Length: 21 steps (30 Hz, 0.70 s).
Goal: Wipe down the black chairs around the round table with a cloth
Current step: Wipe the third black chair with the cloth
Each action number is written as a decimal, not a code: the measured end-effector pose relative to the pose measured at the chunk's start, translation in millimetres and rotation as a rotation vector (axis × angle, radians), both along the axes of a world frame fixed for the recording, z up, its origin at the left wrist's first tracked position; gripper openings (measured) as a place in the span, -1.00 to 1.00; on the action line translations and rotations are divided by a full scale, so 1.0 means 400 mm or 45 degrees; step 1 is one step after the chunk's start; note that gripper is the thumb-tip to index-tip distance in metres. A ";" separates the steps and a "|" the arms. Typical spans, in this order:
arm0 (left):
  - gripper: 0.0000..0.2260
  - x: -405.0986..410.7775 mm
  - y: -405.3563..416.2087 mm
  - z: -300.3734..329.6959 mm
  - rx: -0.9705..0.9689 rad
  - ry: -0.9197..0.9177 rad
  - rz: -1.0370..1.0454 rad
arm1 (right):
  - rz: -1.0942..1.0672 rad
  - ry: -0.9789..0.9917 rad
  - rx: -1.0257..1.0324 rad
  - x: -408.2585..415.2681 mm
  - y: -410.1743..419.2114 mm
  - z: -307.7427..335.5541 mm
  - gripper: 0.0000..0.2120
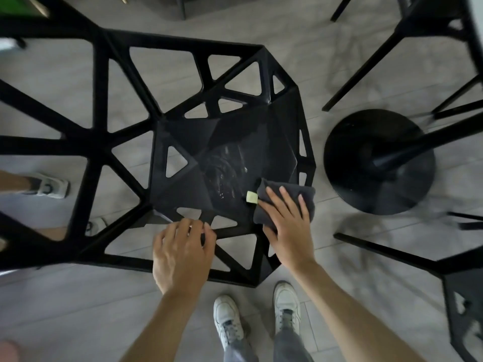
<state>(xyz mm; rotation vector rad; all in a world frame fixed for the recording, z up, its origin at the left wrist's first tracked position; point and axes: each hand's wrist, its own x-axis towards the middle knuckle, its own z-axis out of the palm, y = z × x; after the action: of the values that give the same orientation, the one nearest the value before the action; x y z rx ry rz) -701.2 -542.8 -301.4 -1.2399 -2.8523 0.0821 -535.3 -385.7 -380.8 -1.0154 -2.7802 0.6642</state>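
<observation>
Right hand [285, 226] flat on dark grey cloth [287, 202], fingers straight and spread, pressing it onto right front corner of black chair [183, 142] seat; pale tag [251, 198] sticking out at cloth's left edge; wet streaks [224, 168] on seat just left of cloth. Left hand [183, 254] on front frame bar, fingers curled over it. Black round table base [379, 163] right of chair; white shoes [257, 314] on grey floor [78, 309] below.
</observation>
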 end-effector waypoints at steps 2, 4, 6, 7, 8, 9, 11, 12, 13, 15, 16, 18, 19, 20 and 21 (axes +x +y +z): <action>-0.63 0.000 -0.001 0.000 0.018 0.014 -0.002 | 0.018 0.030 -0.045 0.032 -0.046 0.003 -0.51; -0.63 0.000 -0.002 0.000 0.041 0.025 0.002 | 0.028 0.029 -0.090 0.048 -0.069 0.008 -0.53; -0.64 0.001 -0.001 0.002 0.056 0.034 0.006 | 0.066 -0.009 -0.112 0.054 -0.063 0.013 -0.52; -0.65 0.001 0.000 0.002 0.059 0.033 0.006 | 0.100 -0.041 -0.104 0.054 -0.055 0.013 -0.51; -0.65 0.000 0.001 0.001 0.060 0.033 0.005 | 0.146 -0.077 -0.085 0.055 -0.044 0.012 -0.50; -0.66 0.000 0.000 0.001 0.059 0.034 0.001 | 0.200 -0.113 -0.056 0.055 -0.031 0.014 -0.48; -0.66 0.001 -0.003 0.000 0.051 0.038 0.000 | 0.319 -0.190 0.030 0.045 0.004 0.017 -0.45; -0.67 0.001 -0.004 -0.001 0.045 0.038 0.001 | 0.370 -0.212 0.078 0.029 0.029 0.022 -0.44; -0.67 0.001 -0.005 -0.003 0.040 0.039 -0.002 | 0.410 -0.219 0.123 0.001 0.061 0.024 -0.45; -0.68 -0.001 -0.008 -0.008 0.036 0.041 -0.018 | 0.456 -0.239 0.187 -0.086 0.146 0.021 -0.46; -0.68 -0.003 -0.010 -0.010 0.041 0.042 -0.029 | 0.457 -0.251 0.221 -0.143 0.196 0.017 -0.46; -0.69 -0.004 -0.010 -0.013 0.050 0.044 -0.040 | 0.400 -0.271 0.275 -0.264 0.294 0.004 -0.45; -0.69 -0.004 -0.009 -0.015 0.051 0.043 -0.038 | 0.349 -0.275 0.273 -0.319 0.334 0.000 -0.46; -0.69 -0.004 -0.009 -0.017 0.054 0.042 -0.032 | 0.295 -0.269 0.264 -0.362 0.360 -0.002 -0.47; -0.69 -0.003 -0.010 -0.018 0.061 0.043 -0.026 | 0.245 -0.264 0.268 -0.390 0.369 -0.005 -0.48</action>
<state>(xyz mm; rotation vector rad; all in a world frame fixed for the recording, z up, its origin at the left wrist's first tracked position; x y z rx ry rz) -702.6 -546.7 -308.6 -1.2458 -2.7957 0.0340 -691.2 -238.1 -382.9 -0.8262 -3.0738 0.2876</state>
